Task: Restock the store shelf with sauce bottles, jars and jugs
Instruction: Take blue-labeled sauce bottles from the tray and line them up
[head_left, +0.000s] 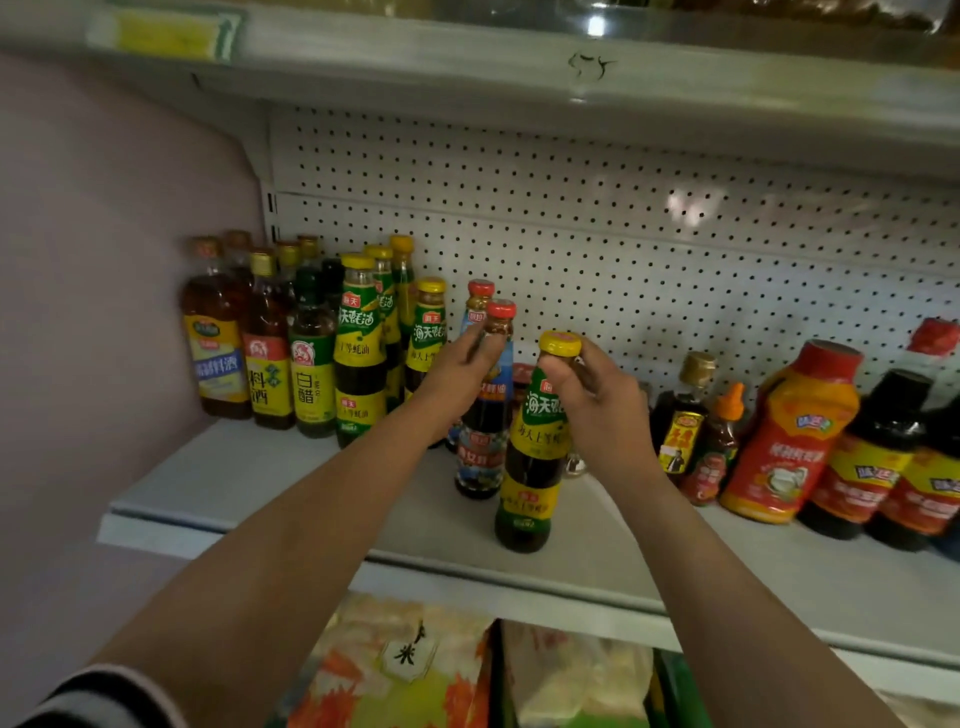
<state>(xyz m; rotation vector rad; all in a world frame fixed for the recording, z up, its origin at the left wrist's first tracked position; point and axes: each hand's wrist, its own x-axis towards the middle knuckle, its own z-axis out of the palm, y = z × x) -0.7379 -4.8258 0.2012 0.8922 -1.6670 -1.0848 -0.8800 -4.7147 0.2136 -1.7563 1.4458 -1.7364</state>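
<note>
Two hands grip two bottles: left (462, 358) red-capped bottle (485, 410), right (597, 395) yellow-capped bottle (535, 447).

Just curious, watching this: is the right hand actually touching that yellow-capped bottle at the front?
Touching. The head view shows the right hand with thumb and fingers wrapped round the neck of the yellow-capped bottle, just under its cap.

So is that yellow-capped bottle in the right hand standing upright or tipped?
Upright. The yellow-capped bottle stands with its base on the shelf, cap on top, while the right hand grips its neck.
</note>
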